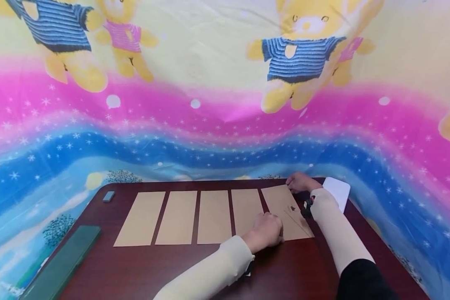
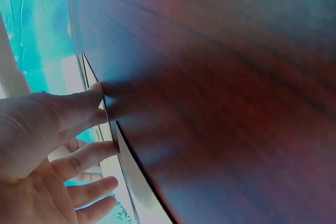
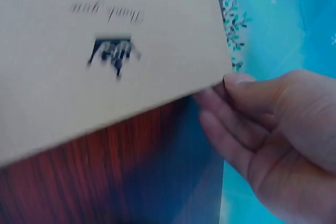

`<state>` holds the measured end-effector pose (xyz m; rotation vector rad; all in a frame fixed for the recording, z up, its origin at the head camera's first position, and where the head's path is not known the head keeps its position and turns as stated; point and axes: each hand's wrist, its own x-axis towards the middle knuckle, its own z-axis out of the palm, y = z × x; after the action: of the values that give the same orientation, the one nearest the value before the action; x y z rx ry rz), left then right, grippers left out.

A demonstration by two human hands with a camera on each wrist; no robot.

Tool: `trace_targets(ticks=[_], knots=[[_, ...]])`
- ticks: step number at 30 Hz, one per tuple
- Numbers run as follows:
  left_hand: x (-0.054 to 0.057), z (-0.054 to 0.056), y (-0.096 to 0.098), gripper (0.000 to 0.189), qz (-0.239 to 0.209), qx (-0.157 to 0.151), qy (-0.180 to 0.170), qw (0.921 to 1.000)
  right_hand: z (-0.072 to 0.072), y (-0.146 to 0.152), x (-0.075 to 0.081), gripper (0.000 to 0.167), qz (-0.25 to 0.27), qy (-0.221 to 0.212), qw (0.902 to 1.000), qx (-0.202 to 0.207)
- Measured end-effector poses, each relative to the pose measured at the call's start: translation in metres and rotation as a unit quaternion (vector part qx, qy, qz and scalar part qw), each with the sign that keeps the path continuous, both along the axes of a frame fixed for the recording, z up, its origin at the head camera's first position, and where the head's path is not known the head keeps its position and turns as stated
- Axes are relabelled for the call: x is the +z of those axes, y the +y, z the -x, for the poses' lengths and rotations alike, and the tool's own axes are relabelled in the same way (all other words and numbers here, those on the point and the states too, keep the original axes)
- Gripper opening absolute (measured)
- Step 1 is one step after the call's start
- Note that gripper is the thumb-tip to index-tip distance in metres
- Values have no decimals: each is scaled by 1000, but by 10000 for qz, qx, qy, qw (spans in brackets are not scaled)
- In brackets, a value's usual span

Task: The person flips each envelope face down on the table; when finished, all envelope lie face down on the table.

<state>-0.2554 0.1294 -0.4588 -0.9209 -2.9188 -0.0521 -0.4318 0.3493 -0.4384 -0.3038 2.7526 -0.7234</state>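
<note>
A tan kraft thank-you card lies slanted at the right end of a row. Its dark emblem and "Thank you" lettering show upside down in the right wrist view. My right hand pinches its far right corner between thumb and fingers, and the edge there is raised off the table. At the near left corner, my left hand pinches the card's near edge with thumb and forefinger; its other fingers are spread. The left hand covers part of the neighbouring tan card.
Several plain tan cards lie side by side on the dark red-brown table. A long green box is at the left edge, a small grey-blue block at the back left. A white rounded object lies behind the right forearm.
</note>
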Motion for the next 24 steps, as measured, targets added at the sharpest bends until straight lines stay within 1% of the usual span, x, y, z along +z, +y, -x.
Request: trace_targets(ticks=[4,7,8,11,14,17,19,22,24], knots=[[1,0,-3,11,-39,-80,-50,9999,-1,6,-2,41,492,-46,9984,274],[1,0,-6,14,-118,-206,-111,9997,-2,10,-5,43,671,78,9972,308],[2,-1,-7,15,-150,-248,-130,9995,-2,11,-6,42,708,110,9971,249],[3,-2,-9,17,-167,-305,-163,9993,-3,15,-8,41,702,242,9970,196],[5,-3,-11,17,-101,-285,-180,9994,-3,18,-7,41,701,337,9968,200],[6,-3,-12,17,-57,-266,-150,9995,-4,21,-4,39,646,482,9962,332],[6,-3,-13,15,-108,-274,-149,9995,-5,24,-2,37,595,564,9957,422],[4,-2,-14,11,-260,-305,-197,9990,-5,28,2,36,578,631,9935,749],[3,-1,-15,11,-268,-309,-218,9989,-5,29,6,37,596,647,9918,924]])
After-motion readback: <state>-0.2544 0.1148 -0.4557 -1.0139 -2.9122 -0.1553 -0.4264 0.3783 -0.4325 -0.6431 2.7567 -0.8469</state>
